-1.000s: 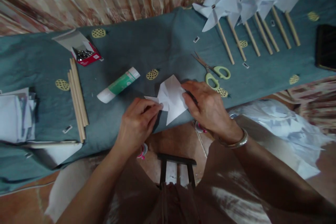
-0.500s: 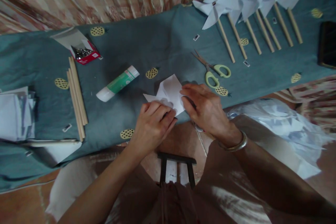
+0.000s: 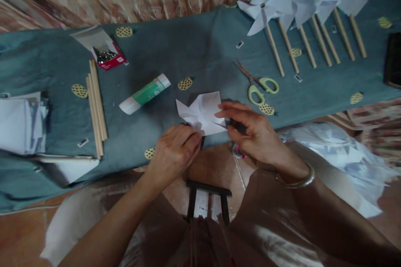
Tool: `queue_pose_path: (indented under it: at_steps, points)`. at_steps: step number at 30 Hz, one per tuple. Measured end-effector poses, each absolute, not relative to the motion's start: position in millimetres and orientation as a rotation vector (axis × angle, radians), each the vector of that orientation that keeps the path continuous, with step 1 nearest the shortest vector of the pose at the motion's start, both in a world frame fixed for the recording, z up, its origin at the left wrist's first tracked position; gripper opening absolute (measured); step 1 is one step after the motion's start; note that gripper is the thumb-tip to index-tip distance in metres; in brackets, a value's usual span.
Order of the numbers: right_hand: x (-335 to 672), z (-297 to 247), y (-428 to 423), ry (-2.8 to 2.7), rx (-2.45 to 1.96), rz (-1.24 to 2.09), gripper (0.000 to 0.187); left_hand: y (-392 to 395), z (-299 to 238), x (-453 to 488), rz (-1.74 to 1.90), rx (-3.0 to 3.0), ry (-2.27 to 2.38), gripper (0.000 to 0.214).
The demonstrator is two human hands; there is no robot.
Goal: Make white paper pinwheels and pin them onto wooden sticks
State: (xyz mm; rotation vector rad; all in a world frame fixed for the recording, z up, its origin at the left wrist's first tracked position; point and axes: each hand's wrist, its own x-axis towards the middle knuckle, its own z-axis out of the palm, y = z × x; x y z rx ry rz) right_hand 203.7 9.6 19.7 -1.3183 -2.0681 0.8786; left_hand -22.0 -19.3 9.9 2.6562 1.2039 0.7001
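A white paper pinwheel piece (image 3: 208,110), partly folded, lies near the front edge of the cloth-covered table. My left hand (image 3: 178,150) pinches its lower left edge, the fingertips closed on the paper. Over its right side is my right hand (image 3: 253,129), thumb and fingers apart; the fingertips touch or nearly touch the paper's right edge and corner. A glue stick (image 3: 145,94) with a green label lies to the left of the paper. Green-handled scissors (image 3: 257,83) rest to the right, beyond my right hand.
Several finished paper pinwheels (image 3: 272,4) on sticks lie at the back right. On the left are wooden sticks (image 3: 97,108), an open red box (image 3: 109,58) of small metal pieces and stacked paper (image 3: 19,125). A plastic bag (image 3: 338,150) sits below the table at right.
The paper has turned slightly and lies flatter, with more of its folds showing. My right hand has spread its fingers and shifted right; my left hand still pinches the lower edge.
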Motion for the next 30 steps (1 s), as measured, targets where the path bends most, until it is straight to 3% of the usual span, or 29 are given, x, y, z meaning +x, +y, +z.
queue_pose_path:
  at_steps: [12,16,22,30]
  points:
    - [201.8,22.5,9.4,-2.092,-1.167,1.088,0.010,-26.7,15.6,-30.0,0.609,2.672,1.187,0.008]
    - [197.2,20.7,8.4,-2.110,-1.169,1.048,0.011,-28.9,15.1,-26.8,0.704,2.635,1.189,0.010]
    - [189.2,17.5,6.8,-2.118,-1.252,0.891,0.010,-34.1,10.6,-20.3,0.768,2.531,1.111,0.032]
    - [182.6,15.2,5.7,-2.114,-1.304,0.776,0.007,-33.9,6.8,-17.1,0.836,2.361,1.136,0.025]
